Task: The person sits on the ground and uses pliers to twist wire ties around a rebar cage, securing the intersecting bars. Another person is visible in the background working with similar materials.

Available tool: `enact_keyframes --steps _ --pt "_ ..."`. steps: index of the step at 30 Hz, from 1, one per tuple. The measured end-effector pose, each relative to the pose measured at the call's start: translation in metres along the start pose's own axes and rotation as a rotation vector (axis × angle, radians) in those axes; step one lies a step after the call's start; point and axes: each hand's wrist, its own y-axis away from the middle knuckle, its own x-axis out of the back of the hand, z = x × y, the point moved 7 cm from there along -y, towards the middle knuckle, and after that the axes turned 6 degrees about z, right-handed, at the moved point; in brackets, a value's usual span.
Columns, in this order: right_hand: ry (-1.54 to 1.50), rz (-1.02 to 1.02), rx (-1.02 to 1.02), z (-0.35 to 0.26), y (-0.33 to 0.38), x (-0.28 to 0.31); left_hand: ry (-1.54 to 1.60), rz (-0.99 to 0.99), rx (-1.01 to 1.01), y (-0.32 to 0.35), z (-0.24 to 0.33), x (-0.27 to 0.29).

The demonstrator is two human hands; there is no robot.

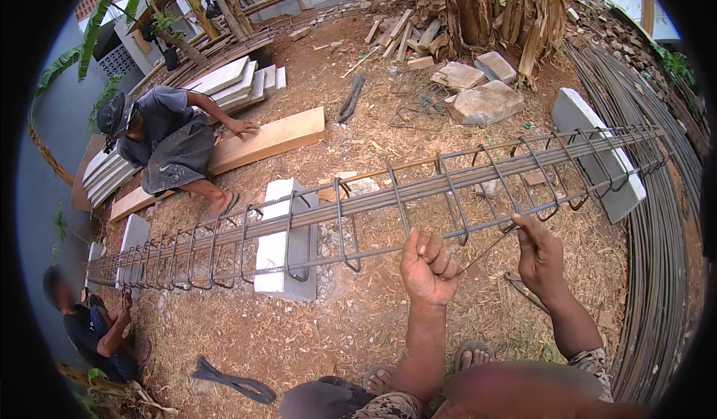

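Note:
A long steel rebar cage point(321, 216) with square stirrups lies across white foam-like blocks, including one in the middle point(273, 246) and one at the right point(626, 195). My left hand point(430, 269) is closed in a fist just below the cage's near bar. A thin tie wire point(485, 251) stretches from it up to my right hand point(539, 258), whose thumb and finger pinch it beside a stirrup. Both hands are on the near side of the cage. Below my right hand, a dark tool with slim curved handles point(526, 292) shows against the straw; its kind is unclear.
One person point(172, 131) squats far left with a hand on a wooden plank point(287, 137). Another person point(97, 333) works at the cage's left end. Dark wire bundles point(233, 382) lie on the ground. Long rebars point(657, 269) are stacked right; stone slabs point(489, 104) lie behind.

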Motion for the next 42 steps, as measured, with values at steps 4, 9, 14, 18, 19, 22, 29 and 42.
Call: enact_keyframes --steps 4,9,14,18,19,22,29,42 --pt "0.255 -0.924 0.029 -0.024 0.043 -0.066 -0.075 -0.112 -0.503 0.012 0.051 -0.009" --pt "-0.249 -0.242 0.111 -0.045 -0.006 -0.005 0.016 0.069 -0.267 0.002 0.041 0.012" --pt "0.146 -0.589 0.045 -0.017 0.016 -0.052 -0.101 -0.167 -0.636 0.028 0.088 0.0" --pt "-0.454 -0.947 -0.069 -0.027 0.092 -0.075 -0.059 -0.135 -0.767 0.037 0.125 0.0" --pt "-0.425 -0.908 -0.094 -0.02 0.096 -0.077 -0.068 -0.224 -0.75 0.037 0.125 -0.007" --pt "-0.351 -0.746 0.015 -0.016 0.087 -0.075 -0.047 0.042 -0.797 0.033 0.123 0.009" --pt "0.129 -0.794 0.31 -0.071 0.055 -0.077 -0.228 0.366 -0.907 0.03 0.128 0.018" --pt "-0.465 -0.844 0.585 -0.13 0.013 -0.037 -0.123 -0.071 -0.607 0.038 0.091 -0.025"
